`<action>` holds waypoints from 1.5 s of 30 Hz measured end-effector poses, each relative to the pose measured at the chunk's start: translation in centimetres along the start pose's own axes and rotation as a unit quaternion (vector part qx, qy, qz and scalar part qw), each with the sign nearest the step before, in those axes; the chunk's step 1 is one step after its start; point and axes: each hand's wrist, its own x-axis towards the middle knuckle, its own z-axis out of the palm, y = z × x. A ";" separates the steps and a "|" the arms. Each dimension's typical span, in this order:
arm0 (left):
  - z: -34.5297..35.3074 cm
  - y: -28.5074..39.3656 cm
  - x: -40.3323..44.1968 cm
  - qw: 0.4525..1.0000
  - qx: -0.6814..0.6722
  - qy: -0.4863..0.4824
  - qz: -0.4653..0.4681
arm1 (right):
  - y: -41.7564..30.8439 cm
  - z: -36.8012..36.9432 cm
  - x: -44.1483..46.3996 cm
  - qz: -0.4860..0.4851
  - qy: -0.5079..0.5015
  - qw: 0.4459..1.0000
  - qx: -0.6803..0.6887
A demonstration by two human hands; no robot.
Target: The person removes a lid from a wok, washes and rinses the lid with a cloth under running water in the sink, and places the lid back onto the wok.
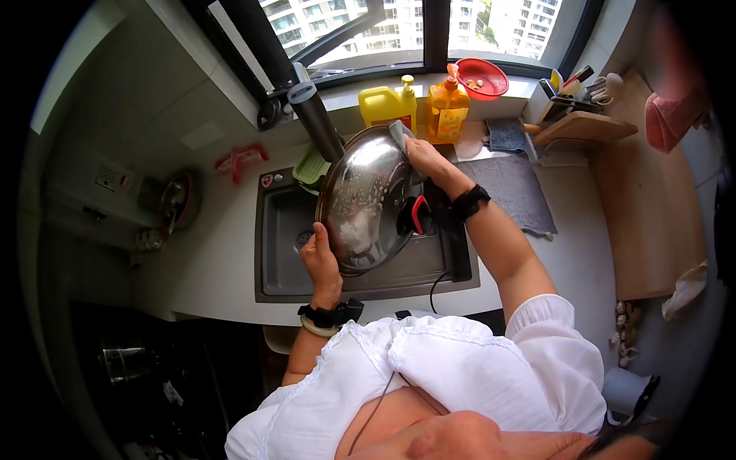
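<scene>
A large shiny domed pot lid (360, 199) with soap suds on it is tilted up over the grey sink (285, 287). Its black and red handle (418, 215) sticks out on the right. My left hand (322, 261) is closed on the lid's lower left rim, thumb on the near face. At the upper right rim, my right hand (426, 159) presses a grey cloth (399, 136) against the lid; part of the cloth is hidden by the hand. Behind the lid, beside the dark faucet (316, 119), lies a green basket-like item (310, 169), partly covered.
Along the window ledge stand a yellow pump jug (387, 106), an orange soap bottle (448, 113) and a red bowl (483, 80). A grey towel (510, 192) lies on the right counter, near a cutting board (586, 129) and a utensil holder (548, 100). A red packet (241, 159) sits left.
</scene>
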 end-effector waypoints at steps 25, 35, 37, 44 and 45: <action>0.0 0.1 1.4 0.998 0.019 -0.023 -0.060 | -3.8 -3.6 -4.4 -0.019 -0.103 0.987 -0.120; -0.5 -2.1 1.0 0.994 0.055 -0.078 0.054 | -9.8 2.0 -7.2 -0.465 -0.020 0.868 -0.174; -0.8 -1.5 0.4 0.996 0.027 -0.077 0.021 | -8.9 0.8 -5.4 -0.458 0.008 0.876 -0.152; -2.7 -3.4 1.3 0.992 -0.013 -0.091 0.081 | -0.3 -4.1 -2.4 -0.058 0.067 0.995 -0.052; -2.6 -3.2 1.4 0.992 -0.019 -0.092 0.080 | 0.9 -3.6 -2.2 -0.161 0.116 0.974 -0.113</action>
